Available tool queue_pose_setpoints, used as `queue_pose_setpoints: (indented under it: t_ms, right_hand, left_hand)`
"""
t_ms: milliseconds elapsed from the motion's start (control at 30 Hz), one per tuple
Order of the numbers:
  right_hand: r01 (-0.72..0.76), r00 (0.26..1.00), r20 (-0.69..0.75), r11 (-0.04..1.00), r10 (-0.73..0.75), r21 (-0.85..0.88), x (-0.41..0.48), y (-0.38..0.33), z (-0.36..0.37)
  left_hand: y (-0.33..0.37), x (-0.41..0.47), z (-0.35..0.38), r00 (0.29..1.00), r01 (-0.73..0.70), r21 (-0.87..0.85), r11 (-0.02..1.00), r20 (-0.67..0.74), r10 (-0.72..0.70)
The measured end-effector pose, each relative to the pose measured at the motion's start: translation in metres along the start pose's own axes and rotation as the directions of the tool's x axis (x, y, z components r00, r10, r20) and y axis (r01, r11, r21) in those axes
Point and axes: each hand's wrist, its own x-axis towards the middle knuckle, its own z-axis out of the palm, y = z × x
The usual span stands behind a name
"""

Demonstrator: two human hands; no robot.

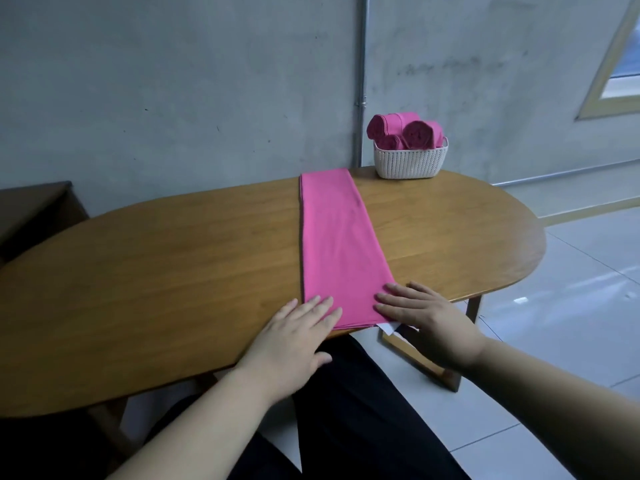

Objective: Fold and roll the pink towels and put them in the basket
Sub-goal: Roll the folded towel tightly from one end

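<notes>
One pink towel point(337, 244), folded into a long strip, lies mid-frame across the desk point(173, 258). Left hand point(298, 336) and right hand point(424, 320) press flat, fingers straight, on its near end. Soft, light, probably slippery cloth; best pinched at the near corners to roll. Three rolled towels point(403, 131) sit in one basket point(410, 161), upper right.

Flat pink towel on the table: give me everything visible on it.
The pink towel is folded into a long narrow strip and lies flat on the wooden table, reaching from the near edge to the far edge. The fabric looks thin and smooth, and stacked layers show along its left side at the far end. A small white tag sticks out at the near right corner. The left hand presses flat on its near left corner, the right hand on its near right. Not rolled yet.
</notes>
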Motion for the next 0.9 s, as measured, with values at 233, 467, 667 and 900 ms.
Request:
queue_pose_setpoints:
  t_ms: [233,467,667,900]
  right_hand:
    - [-0.2,0.959,-0.157,0.956,0.236,0.215,-0.003,-0.02,-0.008]
    - [-0.502,0.835,0.05,0.72,0.549,0.479,0.035,-0.025,-0.02]
    - [-0.47,0.855,-0.062,0.82,0.515,0.327,0.038,-0.017,-0.004]
    - [-0.218,0.933,-0.251,0.959,0.259,0.181,0.021,-0.01,0.003]
  left_hand:
    - [0.005,-0.002,0.009,0.888,-0.074,-0.129,0.989,-0.46,0.006]
    - [-0.017,0.028,-0.014,0.885,0.157,-0.599,0.785,-0.267,-0.381]
    - [-0.026,0.035,-0.003,0.865,0.217,-0.573,0.79,-0.263,-0.428]
    - [-0.023,0.027,-0.004,0.901,0.134,-0.433,0.891,-0.322,-0.292]
